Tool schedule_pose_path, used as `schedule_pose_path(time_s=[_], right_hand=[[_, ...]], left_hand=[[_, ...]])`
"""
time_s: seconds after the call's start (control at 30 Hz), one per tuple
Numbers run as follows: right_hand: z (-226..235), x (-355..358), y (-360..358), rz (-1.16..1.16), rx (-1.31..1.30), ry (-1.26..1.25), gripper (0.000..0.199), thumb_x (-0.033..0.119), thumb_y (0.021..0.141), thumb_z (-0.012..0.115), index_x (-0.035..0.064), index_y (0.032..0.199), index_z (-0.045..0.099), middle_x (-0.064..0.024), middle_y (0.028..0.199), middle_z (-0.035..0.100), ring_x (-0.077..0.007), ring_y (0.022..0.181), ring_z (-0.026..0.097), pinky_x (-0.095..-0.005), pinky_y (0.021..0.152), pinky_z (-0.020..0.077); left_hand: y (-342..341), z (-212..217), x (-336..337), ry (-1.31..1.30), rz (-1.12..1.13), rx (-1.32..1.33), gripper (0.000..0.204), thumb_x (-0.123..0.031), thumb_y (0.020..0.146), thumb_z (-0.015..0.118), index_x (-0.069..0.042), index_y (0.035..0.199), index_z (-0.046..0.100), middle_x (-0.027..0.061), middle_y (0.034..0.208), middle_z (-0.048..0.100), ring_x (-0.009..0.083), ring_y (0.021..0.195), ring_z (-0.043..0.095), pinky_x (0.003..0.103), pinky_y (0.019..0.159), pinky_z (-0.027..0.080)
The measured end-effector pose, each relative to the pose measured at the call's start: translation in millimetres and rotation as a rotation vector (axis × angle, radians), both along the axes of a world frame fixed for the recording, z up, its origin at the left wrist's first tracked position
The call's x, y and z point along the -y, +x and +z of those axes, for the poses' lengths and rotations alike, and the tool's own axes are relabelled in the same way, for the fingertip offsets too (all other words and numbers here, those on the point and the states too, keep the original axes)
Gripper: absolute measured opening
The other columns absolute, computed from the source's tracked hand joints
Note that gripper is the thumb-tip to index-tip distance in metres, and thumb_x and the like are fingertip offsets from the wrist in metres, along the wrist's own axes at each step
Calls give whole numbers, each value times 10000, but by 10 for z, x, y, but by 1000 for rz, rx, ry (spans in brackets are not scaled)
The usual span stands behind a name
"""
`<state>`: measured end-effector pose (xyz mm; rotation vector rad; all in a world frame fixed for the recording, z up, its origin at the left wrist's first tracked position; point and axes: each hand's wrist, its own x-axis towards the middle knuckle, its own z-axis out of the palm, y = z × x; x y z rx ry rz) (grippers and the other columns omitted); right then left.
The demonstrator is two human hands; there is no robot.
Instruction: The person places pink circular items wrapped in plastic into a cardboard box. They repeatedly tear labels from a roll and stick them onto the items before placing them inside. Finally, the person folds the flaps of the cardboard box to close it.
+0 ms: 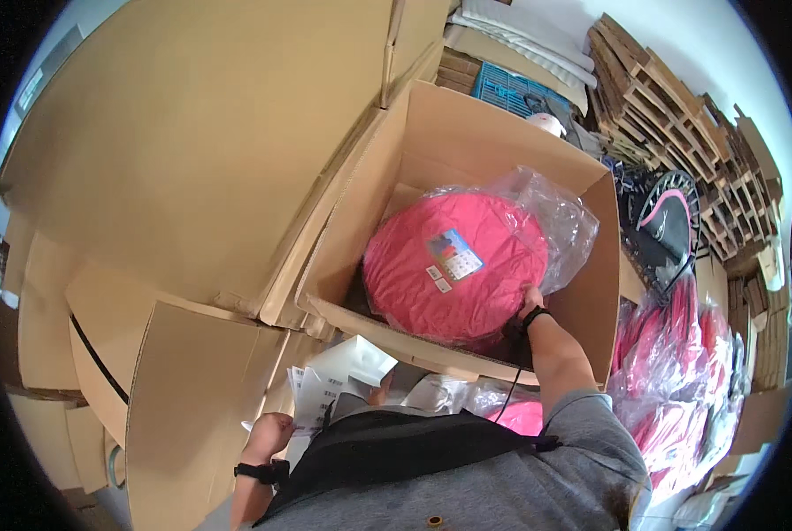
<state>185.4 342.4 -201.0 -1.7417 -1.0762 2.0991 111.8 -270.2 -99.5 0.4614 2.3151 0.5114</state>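
My left hand (270, 434) is closed on several white label sheets (325, 380) at the lower left, near my body. My right hand (531, 303) reaches into the open cardboard box (493, 115) and grips the near right edge of a flat, round, red fabric bundle (414, 257). Clear plastic film wraps the bundle, and its loose end (564, 221) spreads to the right inside the box. A colour-printed label (455, 254) and two small white stickers sit on the bundle's top. Some of my right fingers are hidden.
Large brown cartons (192, 133) stand to the left of the box. On the right lie several red bundles in clear plastic (679, 380), below a black round item with pink trim (666, 221). Wooden pallets (653, 97) lean farther back beside a blue crate (511, 88).
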Motion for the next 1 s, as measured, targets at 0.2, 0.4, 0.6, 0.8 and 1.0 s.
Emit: schedule_pose_path(time_s=[0.2, 0.4, 0.6, 0.8, 1.0], right_hand=[[612, 387, -185, 313, -51, -181, 540, 403, 785, 502, -19, 1122, 498, -128, 1064, 582, -278, 975, 540, -355, 894, 389], [982, -119, -130, 530, -357, 128, 388, 220, 838, 527, -8, 1147, 473, -143, 1000, 585, -200, 856, 561, -315, 743, 457], [2535, 783, 1336, 150, -589, 860, 229, 33, 849, 480, -35, 1064, 521, -141, 962, 612, -174, 870, 586, -277, 819, 441], [2106, 1572, 3157, -143, -334, 801, 157, 25, 858, 464, -33, 965, 563, -103, 876, 622, -147, 792, 588, -264, 770, 457], [1870, 2317, 3849, 2, -228, 480, 333, 247, 911, 424, -30, 1000, 587, -86, 919, 619, -149, 891, 554, -255, 799, 415]], left_hand=[[-257, -8, -271, -35, -157, -41, 198, -224, 738, 561, -34, 721, 614, 182, 724, 583, 350, 719, 570, 415, 635, 454], [-315, -15, -623, 17, -352, -48, 193, -225, 736, 565, -37, 730, 609, 177, 727, 582, 356, 710, 559, 421, 632, 442], [-54, 122, -1127, 158, -624, -113, 189, -209, 731, 567, -22, 713, 589, 181, 687, 558, 363, 689, 544, 436, 607, 424], [641, 608, -2353, 368, -803, 83, 175, -188, 769, 589, -16, 738, 575, 155, 661, 555, 291, 587, 533, 352, 548, 421], [1724, 708, -3225, 681, -624, 703, 118, -103, 817, 570, -2, 871, 598, 33, 765, 598, 82, 679, 532, 233, 603, 442]])
